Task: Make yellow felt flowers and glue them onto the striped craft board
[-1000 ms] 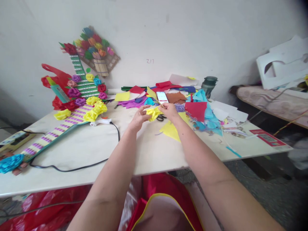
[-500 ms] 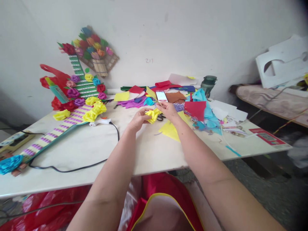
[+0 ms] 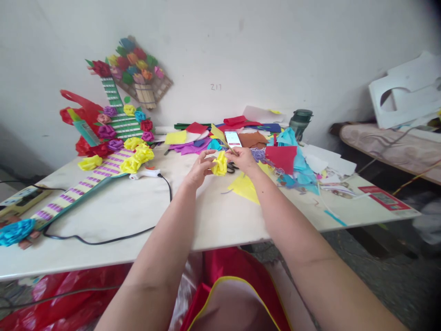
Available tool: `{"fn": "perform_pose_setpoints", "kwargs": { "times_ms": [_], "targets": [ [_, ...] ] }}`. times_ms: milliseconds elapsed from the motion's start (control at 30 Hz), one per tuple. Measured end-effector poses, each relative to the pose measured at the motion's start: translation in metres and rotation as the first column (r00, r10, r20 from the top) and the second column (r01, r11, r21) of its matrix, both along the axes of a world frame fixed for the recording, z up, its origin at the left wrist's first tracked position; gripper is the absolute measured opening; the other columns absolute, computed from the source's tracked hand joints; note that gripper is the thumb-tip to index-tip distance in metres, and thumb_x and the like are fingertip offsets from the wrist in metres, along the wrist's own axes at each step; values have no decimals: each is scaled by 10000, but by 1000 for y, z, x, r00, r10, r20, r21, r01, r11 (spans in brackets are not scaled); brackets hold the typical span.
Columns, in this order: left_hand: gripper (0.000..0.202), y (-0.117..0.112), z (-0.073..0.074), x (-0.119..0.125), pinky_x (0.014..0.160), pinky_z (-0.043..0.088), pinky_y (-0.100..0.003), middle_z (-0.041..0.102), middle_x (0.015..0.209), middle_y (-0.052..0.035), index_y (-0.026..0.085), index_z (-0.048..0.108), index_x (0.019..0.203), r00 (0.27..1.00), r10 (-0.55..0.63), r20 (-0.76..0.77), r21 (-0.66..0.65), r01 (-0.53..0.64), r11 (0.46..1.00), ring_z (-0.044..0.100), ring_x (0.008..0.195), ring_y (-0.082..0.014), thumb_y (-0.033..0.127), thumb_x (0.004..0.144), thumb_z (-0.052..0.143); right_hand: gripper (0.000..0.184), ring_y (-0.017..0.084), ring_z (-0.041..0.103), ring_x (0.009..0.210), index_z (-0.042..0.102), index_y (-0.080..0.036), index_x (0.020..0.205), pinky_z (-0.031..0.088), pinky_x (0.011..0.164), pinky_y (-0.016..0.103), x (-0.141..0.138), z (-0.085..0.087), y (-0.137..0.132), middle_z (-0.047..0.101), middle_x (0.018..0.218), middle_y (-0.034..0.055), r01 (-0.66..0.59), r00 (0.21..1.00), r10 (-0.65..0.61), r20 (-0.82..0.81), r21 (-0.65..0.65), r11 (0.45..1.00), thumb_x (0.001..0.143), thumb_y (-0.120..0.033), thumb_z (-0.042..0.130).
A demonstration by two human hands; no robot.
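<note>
Both my hands meet over the middle of the white table [image 3: 113, 216] on a crumpled yellow paper flower [image 3: 220, 164]. My left hand [image 3: 200, 168] pinches its left side with thumb and fingers. My right hand [image 3: 243, 159] grips its right side, fingers closed round it. A yellow paper sheet [image 3: 245, 187] lies on the table just below my right wrist. Black scissors [image 3: 230, 168] lie partly hidden behind the flower.
A glue gun [image 3: 146, 174] with a black cord [image 3: 103, 239] lies to the left. Striped decorated boards with paper flowers [image 3: 113, 151] lean at the left. Coloured paper scraps [image 3: 282, 158], a phone [image 3: 233, 139] and a dark jar [image 3: 298, 121] crowd the back right.
The yellow flower has been turned and squeezed narrower between my hands. My left hand's fingers have shifted on it. Both arms stay in place.
</note>
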State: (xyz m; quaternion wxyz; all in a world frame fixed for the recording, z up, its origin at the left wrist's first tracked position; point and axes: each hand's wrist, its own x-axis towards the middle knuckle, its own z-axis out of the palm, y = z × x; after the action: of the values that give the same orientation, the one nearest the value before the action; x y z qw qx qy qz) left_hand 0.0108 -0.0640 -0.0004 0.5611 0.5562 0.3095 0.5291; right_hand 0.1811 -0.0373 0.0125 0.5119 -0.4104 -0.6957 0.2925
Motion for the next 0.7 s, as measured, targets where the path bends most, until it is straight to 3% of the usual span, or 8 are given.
{"fn": "perform_pose_setpoints", "kwargs": {
  "times_ms": [200,467,700],
  "targets": [
    [460,2,-1,1,514,431,-221,592,709,16,224,532,1051,997,74,-28,-52,-76,996,551,570,-108,289,602,601,210,120,548,572,638,-135,730,427,578,238,-2,4,-8,605,589,-11,-32,997,32,72,3,999,640,-315,579],
    [422,1,-3,-1,480,398,-201,558,579,28,174,577,1006,991,92,-97,-1,-93,996,513,492,-90,218,587,607,224,112,536,556,644,-130,744,417,557,231,-5,-1,-5,604,607,-9,-81,993,78,89,24,996,644,-319,580],
    [282,5,-5,-1,437,363,-190,542,549,27,148,624,840,972,193,-137,-12,-197,980,483,454,-79,195,566,572,209,110,518,581,658,-123,732,399,566,226,-6,-1,-5,608,617,-4,-60,988,47,150,85,995,642,-299,588]
  ]
}}
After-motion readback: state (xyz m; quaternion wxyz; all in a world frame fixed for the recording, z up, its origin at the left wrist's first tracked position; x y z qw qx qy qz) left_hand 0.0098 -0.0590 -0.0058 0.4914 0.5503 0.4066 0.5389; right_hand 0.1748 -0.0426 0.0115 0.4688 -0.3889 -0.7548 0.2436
